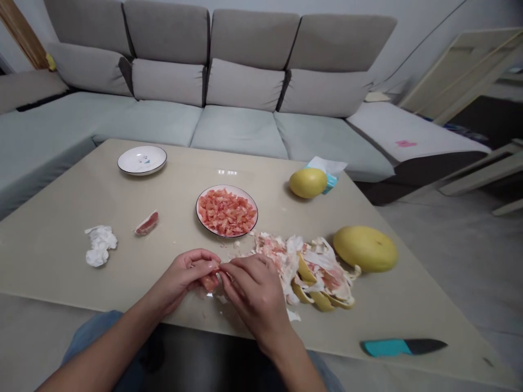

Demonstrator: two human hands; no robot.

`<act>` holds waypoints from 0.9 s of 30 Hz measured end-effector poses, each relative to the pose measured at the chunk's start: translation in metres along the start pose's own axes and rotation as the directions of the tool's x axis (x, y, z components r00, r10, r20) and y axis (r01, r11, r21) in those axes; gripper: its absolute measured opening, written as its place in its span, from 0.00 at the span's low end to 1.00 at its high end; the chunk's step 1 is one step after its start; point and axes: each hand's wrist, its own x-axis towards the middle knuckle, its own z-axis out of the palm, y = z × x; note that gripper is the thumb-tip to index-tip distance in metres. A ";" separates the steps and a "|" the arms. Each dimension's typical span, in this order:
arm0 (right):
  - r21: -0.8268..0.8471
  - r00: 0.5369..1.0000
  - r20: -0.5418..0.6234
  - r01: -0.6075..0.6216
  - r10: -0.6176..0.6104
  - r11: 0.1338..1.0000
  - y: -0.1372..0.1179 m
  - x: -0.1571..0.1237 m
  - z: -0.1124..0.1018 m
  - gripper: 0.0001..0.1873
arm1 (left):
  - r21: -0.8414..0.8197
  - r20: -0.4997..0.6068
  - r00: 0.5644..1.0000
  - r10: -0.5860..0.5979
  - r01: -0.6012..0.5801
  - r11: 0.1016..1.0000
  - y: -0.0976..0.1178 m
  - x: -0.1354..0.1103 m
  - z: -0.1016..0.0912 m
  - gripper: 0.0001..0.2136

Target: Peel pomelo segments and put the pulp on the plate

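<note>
Over the table's near edge, my left hand is closed around a piece of red pomelo flesh. My right hand meets it there, thumb and fingertips pinched at the piece; whatever lies between those fingertips is too small to make out. Just beyond my hands stands a dark-rimmed white plate heaped with red pomelo pulp. A pile of pomelo peel and membranes lies beside my right hand. One pomelo segment, with pale skin along its edge, rests on the table to the left.
A white plate sits at the far left of the table. Crumpled tissue lies at left. Two yellow pomelos, a larger one and a smaller one by a tissue pack, stand right. A teal-handled knife lies near the front edge.
</note>
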 end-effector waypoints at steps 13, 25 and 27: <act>-0.016 1.000 -0.018 -0.021 0.021 1.000 0.002 -0.002 0.007 0.05 | 0.136 0.069 0.997 0.036 -0.046 0.990 -0.002 -0.002 0.003 0.18; 0.078 0.992 -0.016 -0.123 0.124 0.989 0.002 -0.005 0.010 0.06 | 0.456 -0.055 0.983 0.177 -0.133 0.880 -0.002 -0.005 0.006 0.10; 0.059 0.994 -0.022 -0.109 0.110 0.992 0.001 -0.005 0.011 0.07 | 0.428 -0.051 0.985 0.162 -0.125 0.895 -0.003 -0.005 0.007 0.10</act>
